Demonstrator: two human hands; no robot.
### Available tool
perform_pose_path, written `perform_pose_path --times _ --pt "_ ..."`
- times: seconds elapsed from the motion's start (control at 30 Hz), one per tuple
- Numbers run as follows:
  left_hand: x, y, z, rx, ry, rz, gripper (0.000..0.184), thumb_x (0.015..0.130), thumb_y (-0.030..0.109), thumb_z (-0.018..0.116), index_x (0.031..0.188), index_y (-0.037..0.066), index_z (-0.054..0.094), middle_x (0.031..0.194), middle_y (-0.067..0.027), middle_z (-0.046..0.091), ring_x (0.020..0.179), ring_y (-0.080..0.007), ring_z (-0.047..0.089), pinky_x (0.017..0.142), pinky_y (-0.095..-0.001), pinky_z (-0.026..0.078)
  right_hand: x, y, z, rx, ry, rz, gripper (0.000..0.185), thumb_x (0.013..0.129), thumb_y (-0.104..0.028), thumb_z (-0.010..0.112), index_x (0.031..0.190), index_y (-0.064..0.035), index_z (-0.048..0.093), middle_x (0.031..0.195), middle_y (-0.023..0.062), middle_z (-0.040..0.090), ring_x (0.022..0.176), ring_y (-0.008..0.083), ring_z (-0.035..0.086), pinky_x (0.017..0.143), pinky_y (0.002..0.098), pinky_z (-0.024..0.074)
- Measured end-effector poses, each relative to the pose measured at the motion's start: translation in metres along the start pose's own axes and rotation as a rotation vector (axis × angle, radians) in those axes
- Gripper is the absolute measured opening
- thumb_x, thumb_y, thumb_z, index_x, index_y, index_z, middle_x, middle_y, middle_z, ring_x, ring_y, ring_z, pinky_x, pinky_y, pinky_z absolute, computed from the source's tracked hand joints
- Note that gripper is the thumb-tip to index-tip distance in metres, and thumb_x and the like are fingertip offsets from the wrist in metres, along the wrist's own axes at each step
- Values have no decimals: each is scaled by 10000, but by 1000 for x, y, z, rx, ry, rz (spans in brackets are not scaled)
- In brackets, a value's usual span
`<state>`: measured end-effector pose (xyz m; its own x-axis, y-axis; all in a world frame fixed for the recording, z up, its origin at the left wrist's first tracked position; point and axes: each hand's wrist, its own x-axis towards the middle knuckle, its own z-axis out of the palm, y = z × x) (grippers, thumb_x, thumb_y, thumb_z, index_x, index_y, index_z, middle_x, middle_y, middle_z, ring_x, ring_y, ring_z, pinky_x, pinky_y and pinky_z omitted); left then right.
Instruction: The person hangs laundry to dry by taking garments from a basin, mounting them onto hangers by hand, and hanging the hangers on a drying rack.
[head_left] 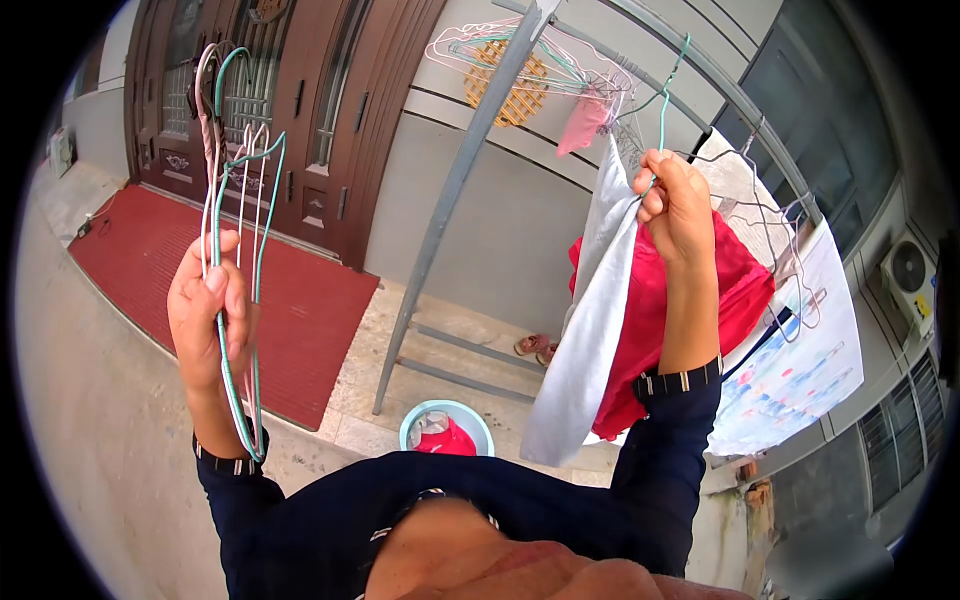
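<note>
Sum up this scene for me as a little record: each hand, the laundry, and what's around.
Left hand: closed around several wire hangers, pale pink and teal
Right hand: fingers closed at a teal hanger, by the top of a pale cloth
Teal hanger's hook: up at the rail of a metal rack
Behind pale cloth: red cloth
On ground: light-blue basin with red and whitish cloth inside
Near doors: red mat
</note>
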<state>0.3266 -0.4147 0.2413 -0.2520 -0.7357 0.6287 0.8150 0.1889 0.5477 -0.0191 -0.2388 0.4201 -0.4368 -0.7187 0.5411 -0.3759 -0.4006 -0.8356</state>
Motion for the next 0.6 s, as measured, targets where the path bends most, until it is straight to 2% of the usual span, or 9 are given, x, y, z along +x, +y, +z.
perform_pose_path --times 0.17,0.33,0.5,0.6 --pt "-2 -7 0 -47 -11 -81 295 909 120 452 1145 -57 441 609 3 465 314 -9 293 292 -167 208 18 0 35 75 -140 6 148 859 -141 520 838 4 545 655 76 604 446 76 508 414 227 452" --pt "-9 -4 0 -36 -4 -113 282 901 126 455 1124 -47 447 605 -33 500 300 -33 310 284 -172 249 48 7 74 122 -347 -6 164 867 -141 519 828 14 560 676 91 614 465 87 535 438 241 485" --pt "-21 -3 -2 -2 7 -123 275 891 113 465 1102 -62 444 590 -48 506 297 -39 321 276 -168 254 66 35 102 73 -372 -40 219 889 -198 522 903 20 543 747 121 634 532 120 579 495 256 508" --pt "-30 -5 -8 18 18 -157 271 886 105 475 1097 -62 446 576 -55 503 293 -43 319 273 -169 256 54 60 109 127 -304 -77 274 900 -240 519 950 29 530 772 122 636 554 118 582 541 257 518"
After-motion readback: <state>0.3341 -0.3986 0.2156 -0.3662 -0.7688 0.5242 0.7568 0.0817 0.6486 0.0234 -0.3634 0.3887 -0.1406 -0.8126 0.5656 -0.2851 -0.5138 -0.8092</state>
